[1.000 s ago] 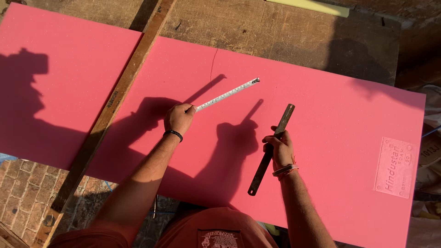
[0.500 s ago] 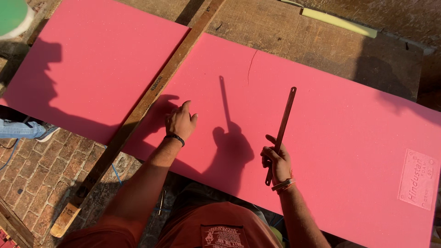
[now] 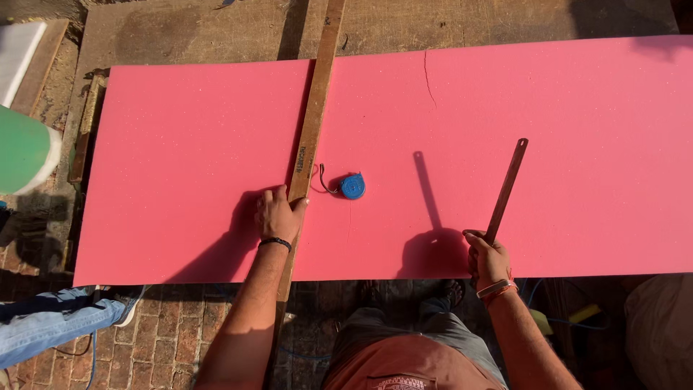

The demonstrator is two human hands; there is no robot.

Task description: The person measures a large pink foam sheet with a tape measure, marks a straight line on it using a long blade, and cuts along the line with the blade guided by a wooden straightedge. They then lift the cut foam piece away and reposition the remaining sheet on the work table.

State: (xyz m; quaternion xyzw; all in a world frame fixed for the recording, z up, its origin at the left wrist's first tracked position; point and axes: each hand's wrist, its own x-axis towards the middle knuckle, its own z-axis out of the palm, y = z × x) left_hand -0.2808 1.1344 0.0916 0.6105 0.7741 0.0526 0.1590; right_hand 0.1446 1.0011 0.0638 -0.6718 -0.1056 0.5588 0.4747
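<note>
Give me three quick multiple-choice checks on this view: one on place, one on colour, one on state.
1. Where does the tape measure lie?
A. On the brick floor
B. On the pink foam board, just right of the wooden straightedge
C. In the right hand

2. What colour is the tape measure's case?
A. Blue
B. Yellow
C. Black

3. What is the left hand doing?
A. Hanging free
B. Resting on the wooden straightedge
C. Gripping the metal blade

Answers: B, it sits on the pink foam board; A, the case is blue; B, the right hand has the metal blade.
</note>
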